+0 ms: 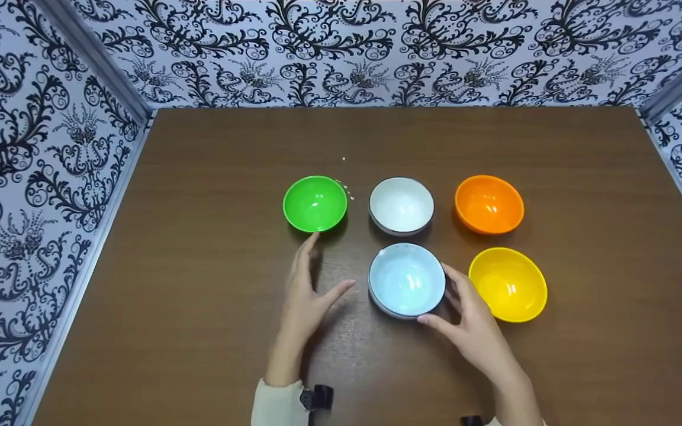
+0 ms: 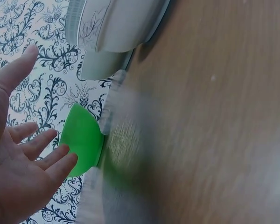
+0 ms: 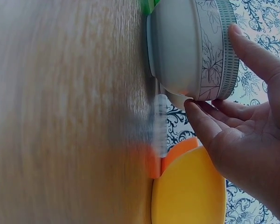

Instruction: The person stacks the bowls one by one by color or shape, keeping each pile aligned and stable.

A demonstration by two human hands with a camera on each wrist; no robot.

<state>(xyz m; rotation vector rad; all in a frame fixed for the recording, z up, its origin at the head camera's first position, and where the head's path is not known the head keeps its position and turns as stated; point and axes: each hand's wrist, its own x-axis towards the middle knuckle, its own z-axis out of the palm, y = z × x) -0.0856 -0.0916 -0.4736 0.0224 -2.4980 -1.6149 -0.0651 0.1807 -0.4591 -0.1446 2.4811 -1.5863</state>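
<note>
Glossy green bowl (image 1: pixel 315 204), shiny pale-blue bowl (image 1: pixel 407 281), smooth wood-grained table (image 1: pixel 199 266)

My head camera looks forward and down from well above the brown wood-look table (image 1: pixel 199 307), as far as the black-and-white scroll-patterned wall (image 1: pixel 329 53). The camera on my left wrist sits low, close to the tabletop and turned sideways, facing past my left hand (image 2: pixel 25 158) toward the glossy green round bowl (image 2: pixel 81 140). My right wrist's camera is also low, tipped the opposite way, facing past my right hand (image 3: pixel 247 112) and close to the pale round bowl with a patterned band (image 3: pixel 186 51). All three views share both bowls.
</note>
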